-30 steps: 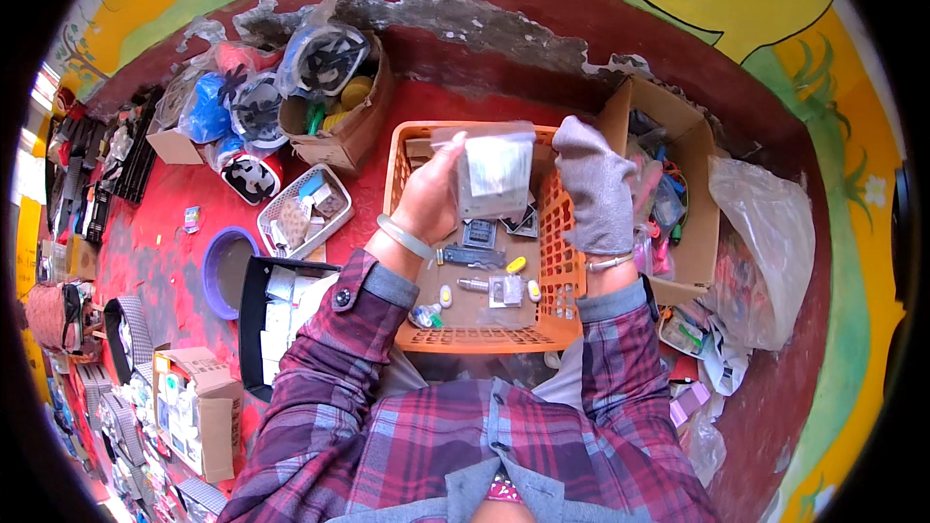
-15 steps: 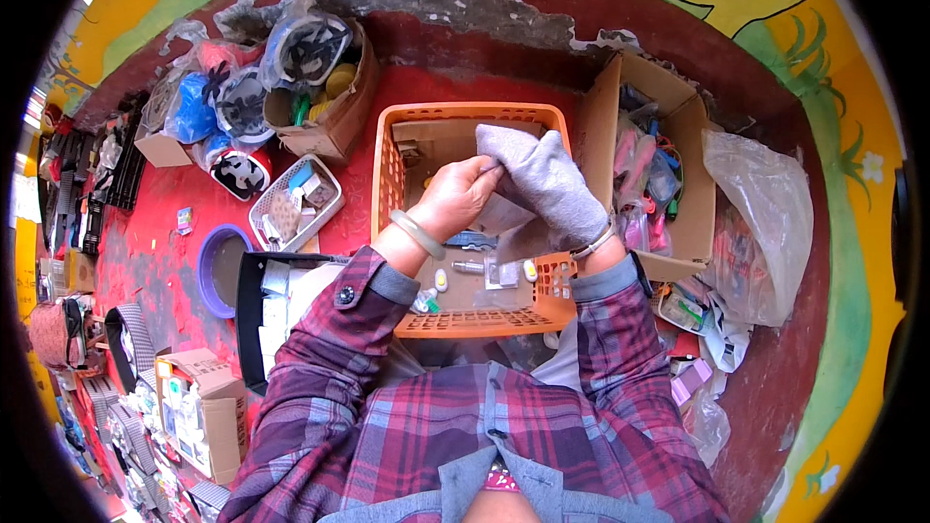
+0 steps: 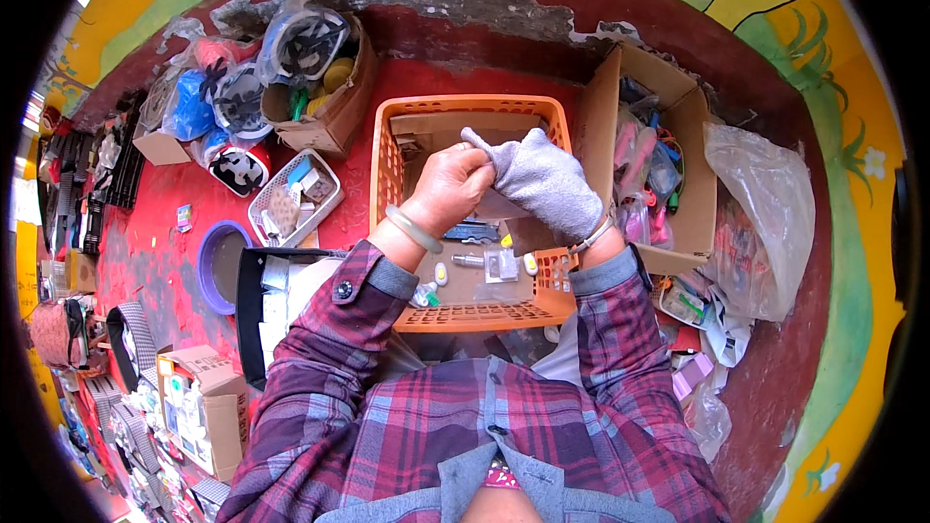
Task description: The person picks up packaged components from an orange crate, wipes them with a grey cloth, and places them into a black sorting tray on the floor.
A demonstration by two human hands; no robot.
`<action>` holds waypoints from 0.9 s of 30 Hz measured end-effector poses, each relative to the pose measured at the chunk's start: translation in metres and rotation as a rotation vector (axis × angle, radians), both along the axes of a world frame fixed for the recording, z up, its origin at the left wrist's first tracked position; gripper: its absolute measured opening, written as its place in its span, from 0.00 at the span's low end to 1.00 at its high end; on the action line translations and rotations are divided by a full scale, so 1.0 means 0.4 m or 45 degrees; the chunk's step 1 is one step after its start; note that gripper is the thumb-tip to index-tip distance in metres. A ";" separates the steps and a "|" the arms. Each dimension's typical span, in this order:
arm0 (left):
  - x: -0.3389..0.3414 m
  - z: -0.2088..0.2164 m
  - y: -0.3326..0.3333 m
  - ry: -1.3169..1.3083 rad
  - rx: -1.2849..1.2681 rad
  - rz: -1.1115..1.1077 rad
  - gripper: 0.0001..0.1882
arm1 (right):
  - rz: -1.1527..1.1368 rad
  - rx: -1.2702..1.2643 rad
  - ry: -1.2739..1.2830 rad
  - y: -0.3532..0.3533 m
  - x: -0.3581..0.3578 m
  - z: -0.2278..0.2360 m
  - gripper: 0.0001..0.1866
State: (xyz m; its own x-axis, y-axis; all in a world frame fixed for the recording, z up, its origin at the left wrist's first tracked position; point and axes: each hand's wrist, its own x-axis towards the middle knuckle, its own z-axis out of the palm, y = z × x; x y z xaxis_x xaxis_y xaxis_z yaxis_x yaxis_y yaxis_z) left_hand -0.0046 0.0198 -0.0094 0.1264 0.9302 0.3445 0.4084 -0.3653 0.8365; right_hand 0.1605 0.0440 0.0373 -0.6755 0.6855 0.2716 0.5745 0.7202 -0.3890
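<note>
We see the left hand (image 3: 453, 189) pinching a corner of the grey cloth (image 3: 533, 169); we can't tell the right hand's (image 3: 570, 199) grip, cloth covers it to the wrist. We place the cloth over the orange basket (image 3: 484, 323). It looks soft, bunched, peaked at the pinch. Cardboard box (image 3: 599, 126) close on the basket's right; red floor (image 3: 357, 189) along its left.

One cloth (image 3: 544, 184), two bracelets (image 3: 415, 230), one orange basket (image 3: 385, 160), one white basket (image 3: 318, 223), one purple basin (image 3: 206, 276), at least four cartons (image 3: 227, 421) and at least two yellow-and-white ovals (image 3: 441, 274) show.
</note>
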 end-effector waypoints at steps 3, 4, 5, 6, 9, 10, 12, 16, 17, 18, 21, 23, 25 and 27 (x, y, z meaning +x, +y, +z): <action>0.011 0.009 -0.009 -0.023 -0.007 0.066 0.07 | 0.083 0.009 0.203 0.010 0.009 -0.029 0.20; 0.013 0.009 -0.011 -0.046 -0.004 0.078 0.07 | 0.115 0.011 0.307 0.013 0.012 -0.039 0.20; 0.013 0.008 -0.013 -0.073 -0.055 0.100 0.06 | 0.115 0.030 0.303 0.012 0.009 -0.039 0.21; 0.014 0.006 -0.015 -0.099 -0.105 0.122 0.06 | 0.116 0.048 0.299 0.010 0.004 -0.037 0.21; 0.017 0.000 -0.022 -0.108 -0.033 0.175 0.05 | 0.069 0.067 0.220 0.007 0.000 -0.027 0.21; 0.018 -0.001 -0.024 -0.099 0.028 0.191 0.04 | 0.046 0.067 0.182 0.006 0.000 -0.025 0.20; 0.022 0.001 -0.024 -0.042 0.181 0.218 0.04 | 0.049 0.091 0.200 0.007 0.002 -0.027 0.20; 0.023 -0.001 -0.028 0.056 0.344 0.277 0.03 | 0.036 0.092 0.172 0.001 0.003 -0.017 0.20; 0.022 -0.001 -0.028 0.061 0.348 0.264 0.03 | 0.048 0.083 0.211 0.001 0.004 -0.019 0.19; 0.021 0.000 -0.027 0.065 0.353 0.250 0.04 | 0.060 0.075 0.250 0.003 0.007 -0.023 0.19; 0.012 -0.008 -0.023 -0.003 0.290 0.205 0.04 | 0.092 -0.030 0.432 0.011 0.015 -0.041 0.17; 0.009 -0.006 -0.023 -0.131 0.175 0.147 0.04 | 0.033 -0.096 0.449 0.009 0.015 -0.036 0.15; 0.007 0.007 -0.027 -0.315 0.013 0.061 0.04 | -0.103 -0.133 0.341 -0.001 0.011 -0.014 0.14; -0.004 0.011 -0.024 -0.150 0.168 0.051 0.03 | -0.040 0.005 0.322 0.000 0.009 -0.013 0.12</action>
